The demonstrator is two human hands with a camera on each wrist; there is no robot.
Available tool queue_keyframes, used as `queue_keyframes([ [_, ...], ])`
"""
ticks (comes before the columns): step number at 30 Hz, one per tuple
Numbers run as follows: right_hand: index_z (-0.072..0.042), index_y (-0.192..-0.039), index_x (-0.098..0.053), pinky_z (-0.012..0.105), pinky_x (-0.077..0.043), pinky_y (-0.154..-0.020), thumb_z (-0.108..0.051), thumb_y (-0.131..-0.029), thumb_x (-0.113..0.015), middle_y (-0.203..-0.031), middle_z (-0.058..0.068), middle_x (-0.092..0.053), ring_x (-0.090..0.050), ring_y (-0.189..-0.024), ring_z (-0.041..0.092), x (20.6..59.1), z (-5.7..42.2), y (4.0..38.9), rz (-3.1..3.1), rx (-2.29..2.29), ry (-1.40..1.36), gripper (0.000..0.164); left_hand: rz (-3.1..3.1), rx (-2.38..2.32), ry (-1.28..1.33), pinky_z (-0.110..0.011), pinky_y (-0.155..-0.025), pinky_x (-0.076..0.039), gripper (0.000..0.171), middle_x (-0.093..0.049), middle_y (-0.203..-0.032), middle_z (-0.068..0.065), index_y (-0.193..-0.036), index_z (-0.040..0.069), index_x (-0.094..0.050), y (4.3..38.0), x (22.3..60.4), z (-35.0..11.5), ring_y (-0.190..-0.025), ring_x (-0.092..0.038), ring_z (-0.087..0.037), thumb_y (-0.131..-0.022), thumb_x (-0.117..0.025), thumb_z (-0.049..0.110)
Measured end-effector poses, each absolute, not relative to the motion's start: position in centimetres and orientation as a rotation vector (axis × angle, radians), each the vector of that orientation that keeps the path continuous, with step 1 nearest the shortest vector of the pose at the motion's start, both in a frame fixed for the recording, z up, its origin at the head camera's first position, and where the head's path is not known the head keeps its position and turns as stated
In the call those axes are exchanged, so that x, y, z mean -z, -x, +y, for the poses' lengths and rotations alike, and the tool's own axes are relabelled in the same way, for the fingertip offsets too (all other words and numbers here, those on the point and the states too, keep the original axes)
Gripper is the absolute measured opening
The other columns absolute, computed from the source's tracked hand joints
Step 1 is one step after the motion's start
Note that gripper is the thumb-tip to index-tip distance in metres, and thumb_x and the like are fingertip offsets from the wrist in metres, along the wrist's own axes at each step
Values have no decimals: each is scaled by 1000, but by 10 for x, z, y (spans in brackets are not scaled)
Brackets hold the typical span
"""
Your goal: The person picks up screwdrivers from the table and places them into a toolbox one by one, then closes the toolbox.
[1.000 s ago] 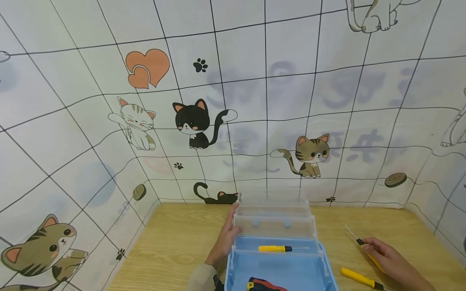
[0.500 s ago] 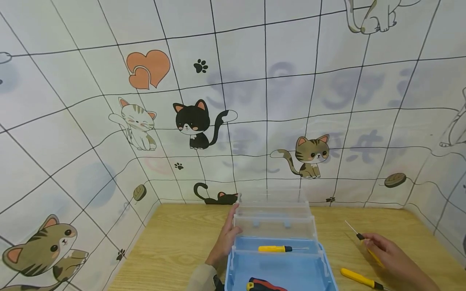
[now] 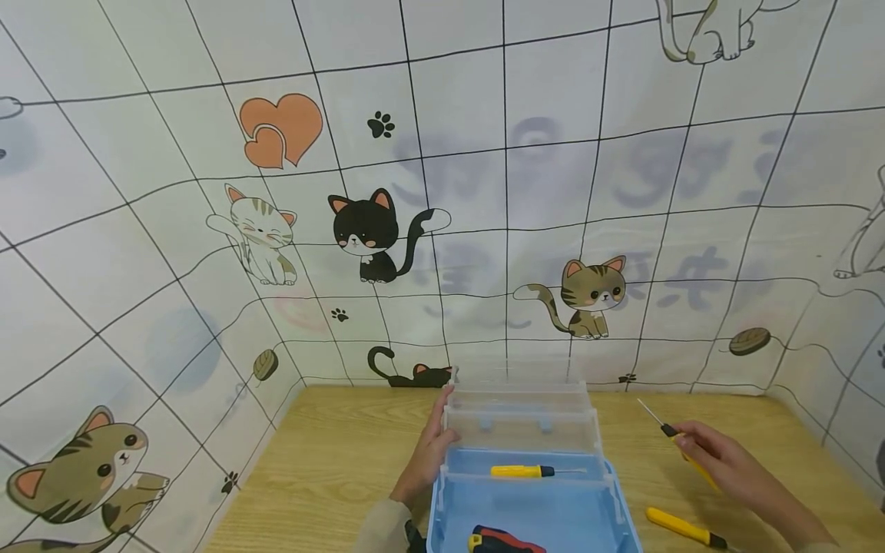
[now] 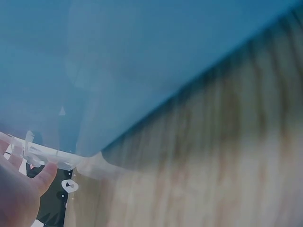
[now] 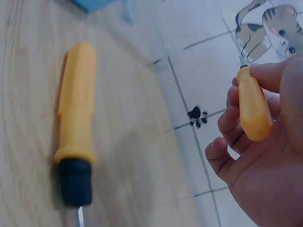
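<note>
An open blue plastic box [image 3: 539,503] with a clear hinged lid [image 3: 522,434] stands in the middle of the head view. My left hand [image 3: 422,461] holds the lid's left edge, thumb in front. To the right of the box, my right hand [image 3: 726,465] pinches a yellow-handled screwdriver [image 5: 253,106] near its black collar, the thin shaft pointing up and away. A second yellow screwdriver [image 3: 681,525] lies on the table below that hand. Inside the box are another yellow screwdriver [image 3: 522,471] and a red-and-black handled tool [image 3: 508,541], cut off by the frame.
The wooden table [image 3: 332,468] meets a white grid-patterned backdrop [image 3: 470,192] with printed cats behind and at both sides. The raised lid stands close to the rear backdrop.
My right hand has moved slightly left and away from me with the screwdriver still pinched. My left hand, the box and the other tools have stayed put.
</note>
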State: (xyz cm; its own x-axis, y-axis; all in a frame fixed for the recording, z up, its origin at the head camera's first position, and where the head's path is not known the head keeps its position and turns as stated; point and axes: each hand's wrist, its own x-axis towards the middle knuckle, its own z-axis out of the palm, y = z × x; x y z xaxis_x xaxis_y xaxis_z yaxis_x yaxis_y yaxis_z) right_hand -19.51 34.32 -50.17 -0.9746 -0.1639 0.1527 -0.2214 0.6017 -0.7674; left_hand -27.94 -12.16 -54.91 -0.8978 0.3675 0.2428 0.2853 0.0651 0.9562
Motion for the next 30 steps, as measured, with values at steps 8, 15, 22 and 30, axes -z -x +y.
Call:
queue_keyframes([
  [8, 9, -128, -52, 26, -47, -63, -8, -104, -45, -93, -7, -58, -54, -81, 3, 481, 323, 192, -2648, -1395, -528, 30, 2314, -1955, -649, -70, -110, -21, 79, -12, -165, 1, -159, 32, -12, 278, 546, -121, -147, -23, -35, -91, -41, 3],
  [15, 6, -129, -52, 28, -44, -61, -7, -104, -44, -90, -4, -57, -53, -80, 9, 463, 307, 193, -2626, -1413, -673, 29, 2309, -1964, -657, -69, -110, -21, 79, -10, -165, 1, -159, 31, -12, 279, 547, -121, -147, -21, -35, -92, -41, 2],
  [22, 6, -128, -52, 29, -41, -56, -6, -104, -43, -90, -3, -56, -50, -75, 14, 453, 297, 191, -2615, -1449, -743, 28, 2232, -1968, -682, -68, -110, -23, 78, -14, -164, -6, -159, 29, -14, 265, 521, -122, -144, -26, -38, -92, -41, -1],
  [30, -3, -122, -57, 30, -37, -49, -7, -103, -47, -79, 1, -48, -45, -62, 16, 442, 278, 191, -2596, -1465, -799, 22, 2238, -1950, -699, -67, -108, -29, 79, -19, -161, -9, -158, 29, -14, 261, 516, -123, -139, -32, -39, -91, -41, -2],
])
